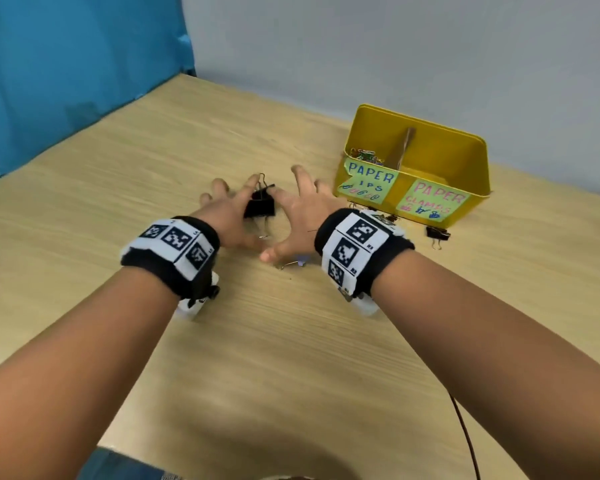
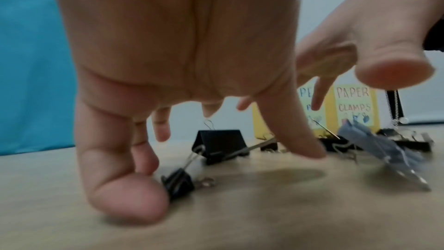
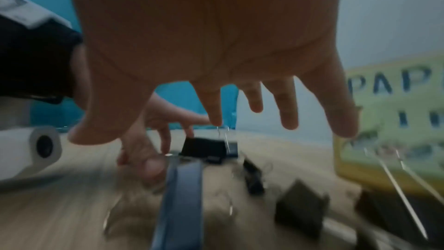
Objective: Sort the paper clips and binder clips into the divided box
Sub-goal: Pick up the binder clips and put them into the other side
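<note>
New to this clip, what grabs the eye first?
The yellow divided box at the table's far right, with hand-lettered PAPER CLIPS and PAPER CLAMPS labels and colourful paper clips already in its left compartment. Next, the left hand and right hand, fingers spread, flanking a large black binder clip mid-table. Neither has a grip on anything.

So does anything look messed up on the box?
Yes. The green PAPER CLIPS label on the yellow box is torn: a piece near its left edge is missing, so some letters are gone. The pink PAPER CLAMPS label looks whole.
</note>
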`<state>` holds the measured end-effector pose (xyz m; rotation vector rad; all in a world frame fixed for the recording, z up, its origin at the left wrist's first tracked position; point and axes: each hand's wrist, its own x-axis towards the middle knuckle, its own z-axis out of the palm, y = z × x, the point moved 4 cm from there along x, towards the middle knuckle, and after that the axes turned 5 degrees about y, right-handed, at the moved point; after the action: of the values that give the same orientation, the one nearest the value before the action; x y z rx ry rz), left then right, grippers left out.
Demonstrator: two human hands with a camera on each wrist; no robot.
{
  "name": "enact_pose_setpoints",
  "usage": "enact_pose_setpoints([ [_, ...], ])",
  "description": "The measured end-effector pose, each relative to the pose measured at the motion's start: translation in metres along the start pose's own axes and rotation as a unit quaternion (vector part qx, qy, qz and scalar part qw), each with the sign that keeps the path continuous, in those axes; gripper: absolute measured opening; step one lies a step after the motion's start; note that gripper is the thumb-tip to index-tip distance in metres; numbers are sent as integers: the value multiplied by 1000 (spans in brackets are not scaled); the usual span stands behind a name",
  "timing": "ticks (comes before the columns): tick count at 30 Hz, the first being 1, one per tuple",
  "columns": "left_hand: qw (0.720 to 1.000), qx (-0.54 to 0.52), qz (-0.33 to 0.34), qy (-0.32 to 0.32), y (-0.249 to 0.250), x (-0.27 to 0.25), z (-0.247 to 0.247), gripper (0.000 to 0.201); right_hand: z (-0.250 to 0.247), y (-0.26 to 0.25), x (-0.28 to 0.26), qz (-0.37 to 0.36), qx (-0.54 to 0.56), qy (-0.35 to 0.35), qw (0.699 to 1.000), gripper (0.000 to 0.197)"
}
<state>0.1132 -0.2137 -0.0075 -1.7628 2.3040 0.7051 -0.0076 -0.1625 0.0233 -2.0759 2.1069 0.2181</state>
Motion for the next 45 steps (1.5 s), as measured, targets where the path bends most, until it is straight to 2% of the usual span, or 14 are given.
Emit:
enact_pose_setpoints([
  [2, 1000, 4, 8, 8, 10, 5, 3, 122, 23, 4, 5, 29, -14, -68, 997, 105],
  [4, 999, 30, 17, 12, 16, 11, 6, 119, 40, 8, 6, 49, -47, -87, 994, 97],
  [8, 1000, 29, 7, 2, 20, 24, 4, 100, 45, 9, 3, 34, -21, -50, 998, 68],
  [13, 998, 0, 4, 67, 28, 28, 9, 38, 43, 18, 2, 14, 100, 1, 995, 31],
  [21, 996, -24, 29, 76, 21, 23, 13, 24, 38, 49, -15, 40, 201, 50, 977, 19],
  [26, 988, -128, 45, 66, 14, 8, 4, 22, 15, 79, -43, 97, 350, 86, 928, 7],
  [30, 956, -265, 90, 82, 33, -9, -17, 21, -19, 119, -64, 129, 419, 171, 883, 8],
  [35, 910, -327, 235, 93, 139, -20, -55, 26, -53, 182, -62, 195, 473, 301, 805, 27],
  [38, 905, -295, 287, 106, 210, -18, -63, 26, -63, 209, -57, 236, 486, 341, 770, 31],
  [39, 906, -284, 291, 116, 227, -15, -63, 27, -64, 212, -54, 240, 473, 333, 780, 28],
  [41, 909, -275, 289, 122, 251, -6, -58, 29, -64, 216, -53, 247, 401, 276, 838, 21],
  [42, 914, -263, 286, 118, 257, 1, -54, 31, -63, 219, -54, 254, 362, 256, 860, 28],
  [43, 923, -240, 283, 105, 262, 6, -47, 32, -60, 224, -55, 260, 345, 249, 867, 34],
  [45, 942, -185, 272, 68, 262, 14, -35, 29, -56, 230, -61, 272, 353, 267, 854, 39],
])
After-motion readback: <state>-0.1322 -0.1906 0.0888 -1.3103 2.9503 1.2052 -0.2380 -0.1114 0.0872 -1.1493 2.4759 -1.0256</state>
